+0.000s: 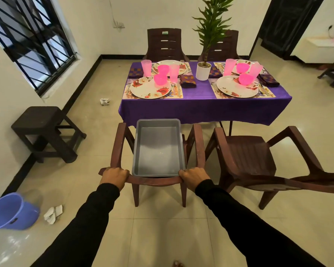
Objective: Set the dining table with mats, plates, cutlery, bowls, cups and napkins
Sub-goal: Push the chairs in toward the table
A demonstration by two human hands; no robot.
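The laying itself looks finished — what remains, by my judgement, is tidying the seating. Both hands grip the top rail of the near chair [158, 182]: the left hand [115, 177] has its fingers curled closed over the rail's left end, and the right hand [194, 179] is wrapped the same way over the right end. On the chair's seat sits an empty grey tray [158, 149], apparently the carrier for the tableware. The next move probably calls for lifting that tray off or sliding the chair toward the table [201, 108] without tipping it. On the purple cloth, four places are set — floral mats, flowered plates [147, 90], pink bowls [160, 79], pink cups [146, 67], folded patterned napkins [188, 81] and cutlery beside the plates.
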